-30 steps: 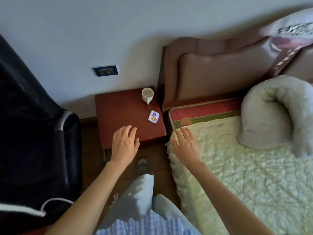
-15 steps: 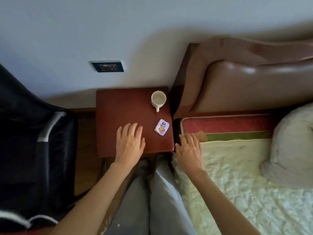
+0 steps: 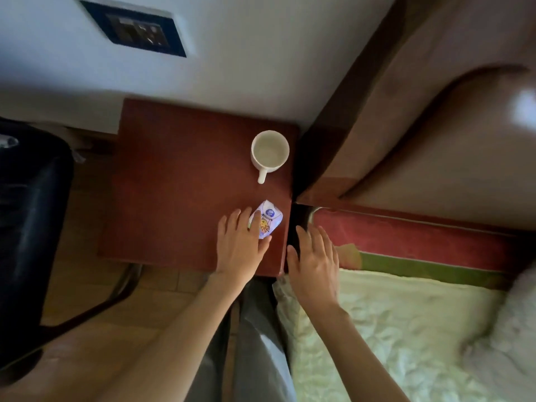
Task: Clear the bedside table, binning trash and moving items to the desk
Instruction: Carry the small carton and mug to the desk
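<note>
My left hand [image 3: 242, 245] lies flat with straight fingers over the small wrapper [image 3: 266, 218] near the bench's [image 3: 174, 184] front right corner, the white mug [image 3: 269, 152] just behind it, my right hand [image 3: 314, 256] spread above the bed's [image 3: 391, 329] edge

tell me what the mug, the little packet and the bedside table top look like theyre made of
Mug: likely glazed ceramic; plain white, smooth, thick rim and handle.
Packet: looks like thin plastic film or foil wrapper; printed, slightly shiny, crinkled edges. The left hand partly covers it.
Bedside table: reddish-brown, matte and even; wood or laminate, no grain visible to settle it.
</note>
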The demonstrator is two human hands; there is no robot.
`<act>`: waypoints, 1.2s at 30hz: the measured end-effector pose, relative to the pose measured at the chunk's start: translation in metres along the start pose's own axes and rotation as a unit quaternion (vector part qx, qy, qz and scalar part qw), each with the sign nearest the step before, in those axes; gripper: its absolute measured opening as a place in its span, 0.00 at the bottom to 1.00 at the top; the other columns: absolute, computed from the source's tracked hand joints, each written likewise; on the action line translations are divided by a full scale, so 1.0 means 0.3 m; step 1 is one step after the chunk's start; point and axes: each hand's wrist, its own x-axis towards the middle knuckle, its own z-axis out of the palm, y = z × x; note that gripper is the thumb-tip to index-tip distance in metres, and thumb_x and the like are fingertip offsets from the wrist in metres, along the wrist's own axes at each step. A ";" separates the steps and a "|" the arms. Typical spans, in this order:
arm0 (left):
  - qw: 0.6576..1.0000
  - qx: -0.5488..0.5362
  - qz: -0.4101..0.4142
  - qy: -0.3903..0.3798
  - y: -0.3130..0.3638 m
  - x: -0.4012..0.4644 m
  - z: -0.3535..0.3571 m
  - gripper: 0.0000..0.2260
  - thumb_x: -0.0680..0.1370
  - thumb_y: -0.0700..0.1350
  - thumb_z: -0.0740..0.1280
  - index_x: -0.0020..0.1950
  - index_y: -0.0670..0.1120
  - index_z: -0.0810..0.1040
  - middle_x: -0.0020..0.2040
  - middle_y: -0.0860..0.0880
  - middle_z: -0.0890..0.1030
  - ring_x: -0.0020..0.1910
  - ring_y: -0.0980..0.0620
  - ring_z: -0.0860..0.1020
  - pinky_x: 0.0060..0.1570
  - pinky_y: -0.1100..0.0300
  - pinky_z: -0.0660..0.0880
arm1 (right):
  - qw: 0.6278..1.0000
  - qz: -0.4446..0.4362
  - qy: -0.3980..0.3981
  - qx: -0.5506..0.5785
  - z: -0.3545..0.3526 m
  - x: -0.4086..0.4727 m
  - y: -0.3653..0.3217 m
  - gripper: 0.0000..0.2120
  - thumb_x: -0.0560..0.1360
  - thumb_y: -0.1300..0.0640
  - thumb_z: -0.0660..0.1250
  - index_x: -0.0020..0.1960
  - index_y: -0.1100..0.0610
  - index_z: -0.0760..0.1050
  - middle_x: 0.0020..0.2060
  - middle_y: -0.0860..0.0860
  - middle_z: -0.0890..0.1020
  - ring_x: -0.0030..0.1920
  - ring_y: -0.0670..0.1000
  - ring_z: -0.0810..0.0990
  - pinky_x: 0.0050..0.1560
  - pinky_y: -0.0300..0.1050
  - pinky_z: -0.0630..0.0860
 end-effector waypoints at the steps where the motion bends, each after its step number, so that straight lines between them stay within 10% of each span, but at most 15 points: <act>1: 1.000 -0.004 -0.014 -0.001 0.008 0.015 0.031 0.24 0.73 0.54 0.68 0.65 0.43 0.74 0.61 0.42 0.78 0.61 0.41 0.75 0.59 0.43 0.72 | 1.000 -0.003 0.001 0.000 0.017 -0.004 0.016 0.19 0.76 0.52 0.58 0.61 0.60 0.76 0.59 0.60 0.80 0.62 0.61 0.77 0.58 0.57 0.75; 19: 0.959 -0.257 -0.116 0.031 -0.067 0.019 0.130 0.24 0.70 0.41 0.73 0.65 0.47 0.73 0.51 0.48 0.79 0.49 0.46 0.77 0.42 0.51 0.77 | 0.990 -0.050 -0.033 0.130 0.120 0.157 -0.014 0.20 0.77 0.54 0.59 0.66 0.61 0.72 0.60 0.58 0.78 0.61 0.59 0.77 0.59 0.55 0.76; 26: 0.936 -0.291 -0.178 0.083 -0.209 -0.030 0.069 0.13 0.70 0.38 0.72 0.53 0.47 0.80 0.43 0.50 0.80 0.41 0.48 0.78 0.38 0.51 0.75 | 0.966 0.070 -0.046 0.243 0.166 0.298 -0.163 0.23 0.77 0.51 0.66 0.69 0.57 0.68 0.62 0.53 0.76 0.62 0.54 0.75 0.55 0.45 0.72; 36: 0.920 -0.309 -0.185 0.155 -0.291 -0.056 -0.003 0.11 0.70 0.36 0.71 0.50 0.47 0.82 0.44 0.52 0.81 0.41 0.48 0.78 0.39 0.50 0.75 | 0.919 0.209 0.045 0.332 0.232 0.411 -0.240 0.08 0.73 0.53 0.70 0.48 0.57 0.81 0.44 0.49 0.82 0.46 0.50 0.80 0.50 0.49 0.76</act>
